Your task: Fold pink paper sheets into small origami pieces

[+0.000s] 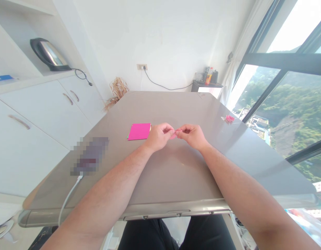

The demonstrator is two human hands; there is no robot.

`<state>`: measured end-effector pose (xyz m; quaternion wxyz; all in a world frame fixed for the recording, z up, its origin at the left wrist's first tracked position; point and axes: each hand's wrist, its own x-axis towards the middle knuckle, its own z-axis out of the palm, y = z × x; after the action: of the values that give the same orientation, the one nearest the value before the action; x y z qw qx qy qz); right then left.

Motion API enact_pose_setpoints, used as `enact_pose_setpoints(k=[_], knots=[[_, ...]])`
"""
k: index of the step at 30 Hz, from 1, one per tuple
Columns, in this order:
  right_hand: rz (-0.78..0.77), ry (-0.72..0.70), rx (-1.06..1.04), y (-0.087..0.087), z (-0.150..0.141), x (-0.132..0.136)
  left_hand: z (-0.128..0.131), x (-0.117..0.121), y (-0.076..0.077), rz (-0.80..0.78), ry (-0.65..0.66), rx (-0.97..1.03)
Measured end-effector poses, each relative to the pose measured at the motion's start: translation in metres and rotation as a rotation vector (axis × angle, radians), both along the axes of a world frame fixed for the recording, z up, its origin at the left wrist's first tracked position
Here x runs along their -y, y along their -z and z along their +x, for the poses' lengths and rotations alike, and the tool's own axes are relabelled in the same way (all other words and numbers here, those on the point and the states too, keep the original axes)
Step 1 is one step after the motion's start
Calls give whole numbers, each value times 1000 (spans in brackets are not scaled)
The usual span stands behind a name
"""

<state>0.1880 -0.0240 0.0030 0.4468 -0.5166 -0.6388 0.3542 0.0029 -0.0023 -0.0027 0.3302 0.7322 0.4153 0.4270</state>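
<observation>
A small pink piece of paper [173,136] is pinched between both hands above the middle of the table; the fingers hide most of it. My left hand [160,136] is closed, thumb and forefinger gripping its left side. From the other side my right hand [191,135] holds it, also closed, the fingertips of both hands nearly touching. Just left of my left hand lies a stack of square coloured paper [139,132], bright pink on top, with thin edges of other colours showing beneath.
On the grey-brown table [165,107], a crumpled pink piece [229,118] lies near the right edge. A blurred dark phone-like object [90,156] with a white cable [68,199] is at the left. A low cabinet [208,90] with bottles stands beyond the far edge; windows line the right.
</observation>
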Motion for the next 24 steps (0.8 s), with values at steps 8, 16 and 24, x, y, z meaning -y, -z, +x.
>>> enact_pose_setpoints(k=[8,16,24], knots=[[30,-11,-75,1,2,-1,-1,1,0,45,-15,-4],[65,14,-19,2,4,-2,0,2,-1,67,-44,-44],[83,60,68,7,7,-4,2,4,1,58,0,-50]])
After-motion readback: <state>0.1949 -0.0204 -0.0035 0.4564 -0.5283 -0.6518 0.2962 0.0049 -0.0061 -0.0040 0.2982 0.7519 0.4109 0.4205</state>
